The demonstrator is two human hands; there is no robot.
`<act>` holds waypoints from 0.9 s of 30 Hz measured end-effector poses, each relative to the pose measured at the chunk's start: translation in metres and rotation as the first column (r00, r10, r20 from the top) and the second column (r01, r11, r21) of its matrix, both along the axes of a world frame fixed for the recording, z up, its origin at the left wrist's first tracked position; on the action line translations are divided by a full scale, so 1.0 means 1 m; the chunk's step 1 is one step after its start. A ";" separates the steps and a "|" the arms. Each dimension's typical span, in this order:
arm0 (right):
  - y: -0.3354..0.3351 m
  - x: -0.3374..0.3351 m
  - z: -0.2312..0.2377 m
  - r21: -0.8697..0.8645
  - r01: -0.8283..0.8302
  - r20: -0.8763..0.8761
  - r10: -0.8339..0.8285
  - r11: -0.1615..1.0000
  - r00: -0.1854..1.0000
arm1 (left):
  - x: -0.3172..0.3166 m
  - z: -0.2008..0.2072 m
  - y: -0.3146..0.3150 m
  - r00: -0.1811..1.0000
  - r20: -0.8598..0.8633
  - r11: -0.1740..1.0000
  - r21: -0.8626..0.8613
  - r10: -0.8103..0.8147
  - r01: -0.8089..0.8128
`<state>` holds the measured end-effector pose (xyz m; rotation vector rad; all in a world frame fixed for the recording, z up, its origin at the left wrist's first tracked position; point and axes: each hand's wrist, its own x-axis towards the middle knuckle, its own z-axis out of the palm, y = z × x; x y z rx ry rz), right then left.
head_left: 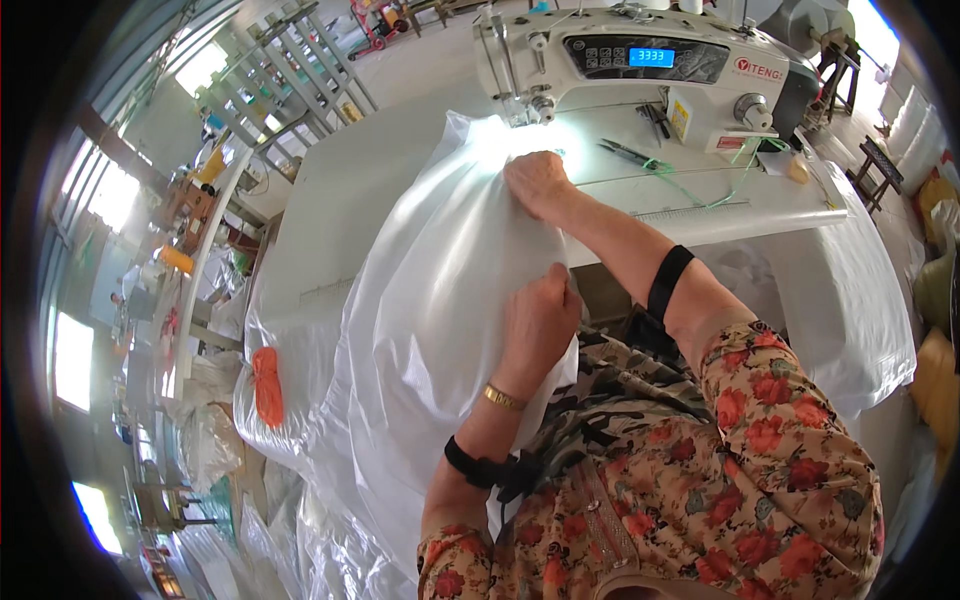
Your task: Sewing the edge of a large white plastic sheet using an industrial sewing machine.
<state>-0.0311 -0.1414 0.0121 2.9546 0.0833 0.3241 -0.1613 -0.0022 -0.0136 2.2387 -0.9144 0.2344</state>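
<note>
A large sheet of white woven fabric [430,300] drapes over the table edge and runs up under the lit needle area of a white sewing machine [625,90]. My right hand [537,183] is closed on the fabric's right edge, just in front of the presser foot. Closer to my body, my left hand [543,318] grips the same edge in a fist, a gold watch [503,397] on its wrist. Glare from the machine's lamp washes out the stitching spot, and the fingertips of both hands are partly hidden.
Right of the needle, black-handled thread snips [630,154] lie on the tabletop beside green cord [690,190]. More dark tools [655,120] rest against the machine. An orange bundle [267,388] sits on white material at the left. White sheeting [840,300] hangs off the table's right side.
</note>
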 end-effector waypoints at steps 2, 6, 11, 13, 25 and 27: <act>-0.003 -0.002 -0.002 0.048 0.017 0.006 -0.017 0.999 1.000 | -0.003 -0.002 -0.006 1.000 -0.027 0.997 -0.079 -0.001 -0.001; -0.003 -0.022 -0.008 0.325 0.114 0.118 -0.160 0.939 0.980 | -0.013 -0.017 -0.013 0.998 -0.056 0.997 -0.072 0.014 -0.018; 0.008 -0.066 -0.007 0.317 0.102 0.061 -0.128 0.943 0.990 | -0.021 -0.022 -0.013 0.997 -0.046 0.998 -0.025 0.062 -0.063; 0.009 -0.072 -0.008 0.296 0.158 0.018 -0.171 0.942 0.985 | -0.023 -0.021 -0.014 0.998 -0.030 0.996 -0.077 0.047 -0.049; 0.000 -0.052 -0.011 0.181 -0.024 0.074 0.010 0.983 0.997 | 0.004 -0.015 -0.009 0.998 0.062 1.000 -0.022 0.016 -0.015; -0.007 -0.036 -0.014 0.238 -0.019 0.087 -0.002 0.971 0.996 | 0.014 -0.005 -0.011 0.997 0.079 0.998 0.064 0.013 -0.018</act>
